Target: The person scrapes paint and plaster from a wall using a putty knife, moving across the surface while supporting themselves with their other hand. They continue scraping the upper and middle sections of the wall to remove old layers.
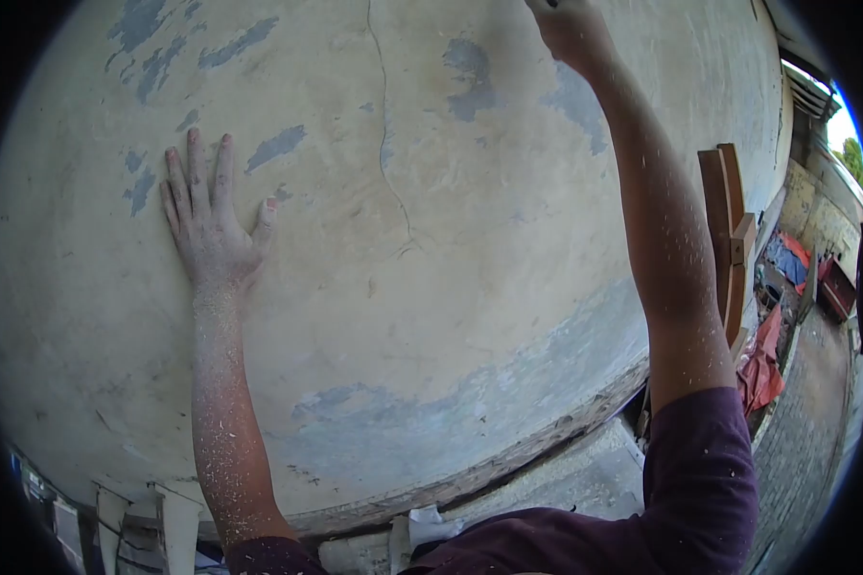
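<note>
My left hand (206, 230) lies flat against a worn, cream-painted wall (326, 249), its fingers spread and coated in pale dust. Bluish-grey patches (276, 147) show where the paint has come off around it. My right hand (573, 36) is raised at the top edge of the view, closed around something dark that is mostly cut off by the frame. White flakes speckle both forearms. A thin crack (385, 115) runs down the wall between the two hands.
Curved brown wooden pieces (726, 230) lean upright at the right. Beyond them, red cloth (763, 364) lies beside a paved path (798, 450). Along the wall's foot runs a flake-strewn ledge (585, 479). Pale posts (177, 517) stand at lower left.
</note>
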`<state>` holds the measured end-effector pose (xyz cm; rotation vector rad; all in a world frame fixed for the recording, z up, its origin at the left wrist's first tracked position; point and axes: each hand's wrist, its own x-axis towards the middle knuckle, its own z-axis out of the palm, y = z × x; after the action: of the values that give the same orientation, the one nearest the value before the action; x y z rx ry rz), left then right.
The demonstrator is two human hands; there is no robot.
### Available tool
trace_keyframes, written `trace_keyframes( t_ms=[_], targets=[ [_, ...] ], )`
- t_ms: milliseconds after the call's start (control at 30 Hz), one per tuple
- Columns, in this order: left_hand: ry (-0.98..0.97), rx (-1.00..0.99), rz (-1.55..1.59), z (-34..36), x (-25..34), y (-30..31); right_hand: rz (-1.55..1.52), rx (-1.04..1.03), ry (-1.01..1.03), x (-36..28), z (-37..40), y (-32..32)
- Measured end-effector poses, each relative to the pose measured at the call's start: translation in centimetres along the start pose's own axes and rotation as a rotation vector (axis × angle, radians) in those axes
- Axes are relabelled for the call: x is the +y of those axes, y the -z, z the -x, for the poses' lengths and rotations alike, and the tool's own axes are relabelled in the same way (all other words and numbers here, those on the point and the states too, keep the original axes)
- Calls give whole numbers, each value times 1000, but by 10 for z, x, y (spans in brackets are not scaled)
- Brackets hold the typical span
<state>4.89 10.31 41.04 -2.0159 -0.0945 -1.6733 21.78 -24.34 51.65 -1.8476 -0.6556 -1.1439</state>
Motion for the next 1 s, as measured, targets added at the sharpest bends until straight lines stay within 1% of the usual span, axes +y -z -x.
trace_keyframes(
  t_ms=[33,100,167,200,233,267,333,367,400,467,500,533,600,633,700,733,767,800,833,900,967,1000],
  targets=[
    [-2,-21,-1,10,-9,3,54,100,135,11,29,-19],
    [29,4,-3,27,-28,7,-98,75,132,23,155,-54],
    [51,15,2,47,-46,8,-109,-95,82,40,298,-79],
    [73,24,5,56,-53,8,-52,-208,1,40,365,-87],
    [78,25,2,56,-51,5,-42,-259,-81,41,409,-94],
    [91,22,3,58,-50,7,-49,-265,-88,31,409,-99],
    [94,4,5,59,-50,8,-114,-173,-95,9,383,-108],
    [94,15,21,59,-51,7,-121,-119,-24,-3,341,-107],
    [95,29,36,59,-53,5,-109,-39,111,-21,291,-105],
    [77,18,55,60,-55,5,-19,-53,68,-70,199,-89],
    [65,27,67,62,-58,6,-19,-37,58,-96,167,-84],
    [71,20,60,63,-62,6,-25,-46,62,-102,158,-94],
    [69,7,52,71,-70,9,-96,79,153,-114,154,-110],
    [76,2,46,77,-73,11,-98,-1,80,-116,183,-119],
    [106,-13,42,80,-82,11,-100,-6,243,-86,268,-150],
    [122,3,19,82,-86,10,-103,-139,147,-82,321,-153],
    [152,9,10,86,-87,10,-88,-242,96,-82,367,-154],
    [176,18,1,88,-88,9,-21,-353,7,-85,392,-155],
    [178,34,-20,87,-88,8,-142,-209,113,-90,391,-162],
    [259,2,-28,86,-84,8,-117,-292,77,-120,349,-158],
    [281,1,-7,90,-82,14,-94,-205,217,-160,270,-167],
    [317,4,31,92,-82,14,-79,-216,183,-190,223,-166]
  ],
)
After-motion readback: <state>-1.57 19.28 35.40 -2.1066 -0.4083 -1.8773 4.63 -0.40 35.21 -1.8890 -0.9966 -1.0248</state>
